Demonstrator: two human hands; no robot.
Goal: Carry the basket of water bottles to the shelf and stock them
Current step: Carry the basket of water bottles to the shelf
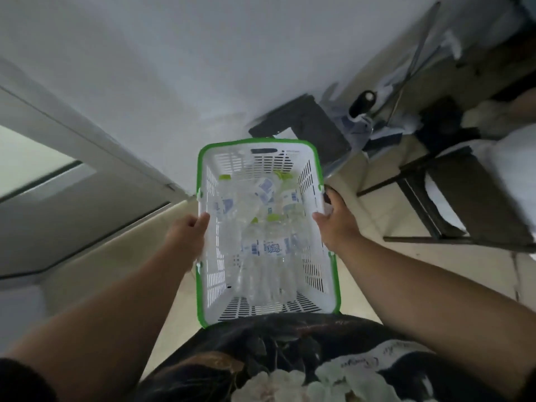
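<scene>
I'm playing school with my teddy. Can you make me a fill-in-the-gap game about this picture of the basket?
1. The basket has a rim coloured ____.
2. Lying inside the basket are clear water ____.
3. The left hand and right hand grip the basket on its two ____.
4. The bottles' caps are coloured ____.

Missing words: green; bottles; sides; green

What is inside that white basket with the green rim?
The basket holds clear plastic water bottles with light green caps and blue-and-white labels, lying piled on each other. The pile hides much of the basket floor, so an exact count cannot be made.
</scene>
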